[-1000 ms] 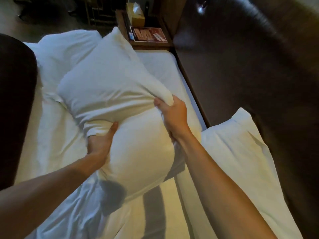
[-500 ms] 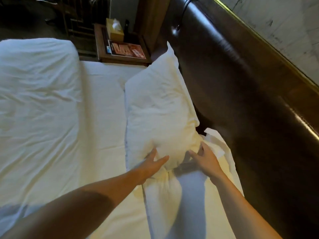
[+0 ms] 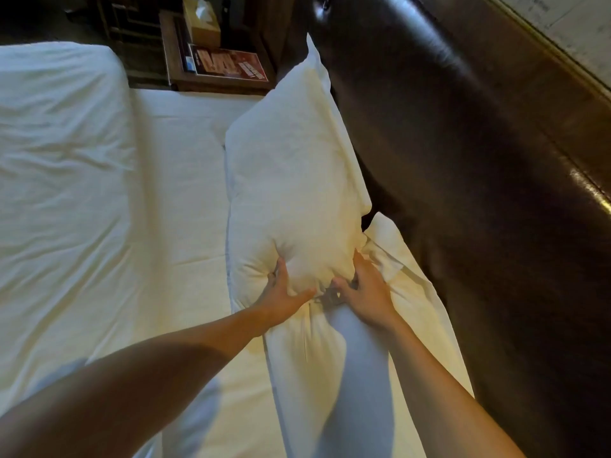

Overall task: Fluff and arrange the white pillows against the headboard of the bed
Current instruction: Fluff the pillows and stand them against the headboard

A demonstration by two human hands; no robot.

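Observation:
A white pillow (image 3: 297,180) leans along the dark padded headboard (image 3: 479,193), its far corner pointing up toward the nightstand. Its near end overlaps a second white pillow (image 3: 357,375) that lies flat beside the headboard. My left hand (image 3: 284,292) presses into the near left end of the upper pillow, fingers sunk in the fabric. My right hand (image 3: 367,292) grips the near right end where the two pillows meet. Both hands squeeze the same pillow end between them.
The bed sheet (image 3: 178,200) spreads left of the pillows, and a folded white duvet (image 3: 59,153) covers the far left. A wooden nightstand (image 3: 215,84) with a tissue box (image 3: 201,24) and a red printed card (image 3: 228,64) stands beyond the bed.
The pillow went from held up over the bed to lying against the headboard. Since half a second ago both hands have pushed deeper into its near end.

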